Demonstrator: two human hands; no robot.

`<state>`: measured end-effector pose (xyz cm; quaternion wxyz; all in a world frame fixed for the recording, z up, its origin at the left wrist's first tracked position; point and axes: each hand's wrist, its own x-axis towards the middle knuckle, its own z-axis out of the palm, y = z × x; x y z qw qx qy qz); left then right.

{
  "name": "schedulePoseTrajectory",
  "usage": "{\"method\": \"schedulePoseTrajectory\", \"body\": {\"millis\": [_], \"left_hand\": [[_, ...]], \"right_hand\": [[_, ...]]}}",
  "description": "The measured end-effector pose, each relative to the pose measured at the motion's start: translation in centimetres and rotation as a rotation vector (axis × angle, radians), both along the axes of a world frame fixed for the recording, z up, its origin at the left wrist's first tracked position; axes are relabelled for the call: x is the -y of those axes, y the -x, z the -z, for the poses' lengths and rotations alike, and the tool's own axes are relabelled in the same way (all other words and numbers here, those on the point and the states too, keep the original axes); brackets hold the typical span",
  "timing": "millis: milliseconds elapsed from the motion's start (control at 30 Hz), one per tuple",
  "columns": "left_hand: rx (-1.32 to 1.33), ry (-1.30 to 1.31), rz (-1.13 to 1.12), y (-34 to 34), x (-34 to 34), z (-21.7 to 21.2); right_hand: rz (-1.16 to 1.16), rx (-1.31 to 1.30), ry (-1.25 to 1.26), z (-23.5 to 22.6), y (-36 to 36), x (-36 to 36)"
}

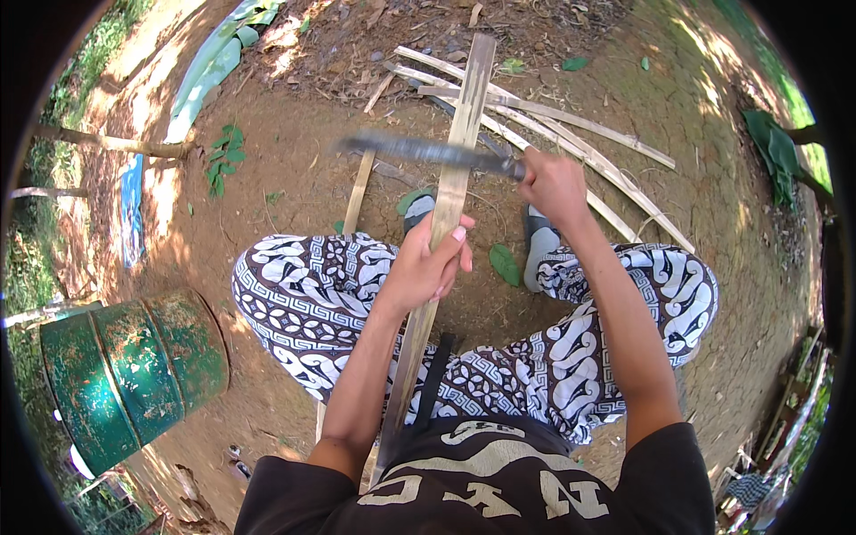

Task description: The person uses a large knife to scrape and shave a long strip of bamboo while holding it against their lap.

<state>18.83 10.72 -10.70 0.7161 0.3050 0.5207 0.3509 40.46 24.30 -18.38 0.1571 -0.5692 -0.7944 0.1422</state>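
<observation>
Gripping a flat pale bamboo slat and blurred dark blade.

Bamboo slat: pale, dry, matt wood. Knife blade: dull dark metal. Drum: green-painted metal, rust-patched. Ground: rough bare dirt.

Bamboo slat: pale tan, greenish along one edge. Knife blade: dark grey, blurred. Split bamboo strips on the ground: light straw yellow. Trousers: black and white, scrolls with a key-fret border. Shirt: black with cream lettering. Sandals: grey, darker strap. Drum: green paint, rust-orange patches. Ground: reddish brown, dappled with sun. Leaves: green. Long banana leaf: pale green. Sheet at the left: blue
</observation>
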Motion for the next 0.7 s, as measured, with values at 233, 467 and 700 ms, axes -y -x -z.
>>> {"method": "schedulePoseTrajectory", "body": {"millis": [233, 467, 700], "left_hand": [[-0.006, -0.054, -0.015, -0.2, -0.8, -0.7], [-0.039, -0.062, 0.0, 0.2, -0.2, -0.5], [-0.076, -0.08, 0.032, -0.4, -0.1, -0.8]], "right_hand": [[0.132, -0.081, 0.056, -1.9, -0.9, -1.4], [-0.202, -0.13, 0.029, -3.5, 1.5, 4.1], [-0.196, -0.146, 0.051, -3.4, 1.5, 4.2]]}}
